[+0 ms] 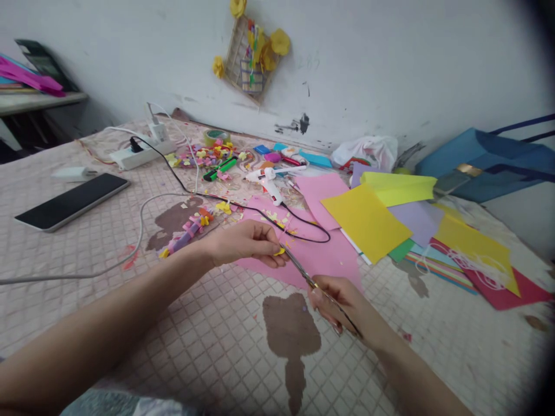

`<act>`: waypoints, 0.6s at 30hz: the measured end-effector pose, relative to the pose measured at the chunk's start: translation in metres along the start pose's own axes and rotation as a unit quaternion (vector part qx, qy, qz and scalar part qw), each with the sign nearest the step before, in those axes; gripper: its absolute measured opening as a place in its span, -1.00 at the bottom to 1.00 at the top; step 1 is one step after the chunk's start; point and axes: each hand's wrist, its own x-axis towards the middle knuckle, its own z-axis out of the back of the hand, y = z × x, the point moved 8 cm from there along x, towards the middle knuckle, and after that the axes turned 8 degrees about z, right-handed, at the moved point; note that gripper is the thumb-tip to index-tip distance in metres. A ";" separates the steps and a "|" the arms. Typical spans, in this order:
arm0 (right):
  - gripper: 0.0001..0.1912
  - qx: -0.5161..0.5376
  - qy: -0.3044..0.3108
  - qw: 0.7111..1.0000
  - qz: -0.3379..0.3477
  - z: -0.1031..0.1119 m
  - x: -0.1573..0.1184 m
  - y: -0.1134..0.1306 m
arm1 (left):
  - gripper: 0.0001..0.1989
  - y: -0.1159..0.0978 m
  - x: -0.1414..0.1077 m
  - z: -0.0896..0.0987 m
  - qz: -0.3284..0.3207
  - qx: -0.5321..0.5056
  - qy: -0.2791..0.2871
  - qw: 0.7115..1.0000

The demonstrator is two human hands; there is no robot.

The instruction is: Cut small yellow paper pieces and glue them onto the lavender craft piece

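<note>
My left hand (249, 245) pinches a small yellow paper piece (280, 251) between thumb and fingers. My right hand (340, 303) is closed around a pair of slim metal scissors (299, 267), its fingers hiding part of the handles. The blade tips meet the yellow piece at my left fingertips. Under both hands lies a pink sheet (333, 260) with small paper scraps on it. Beside my left wrist rests a purple stick (186, 236) decorated with pink, orange and yellow pieces.
A white glue gun (269, 184) lies behind my hands, its black cord looping across the pink sheet. Coloured sheets (368, 222) spread to the right. A phone (73, 199) and power strip (139, 153) are at left, with many small paper flowers (212, 153) beyond.
</note>
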 end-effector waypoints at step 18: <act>-0.56 -0.026 -0.014 0.999 -0.022 0.002 0.000 0.000 | -0.84 -0.001 0.000 -0.001 0.005 0.002 -0.002 1.000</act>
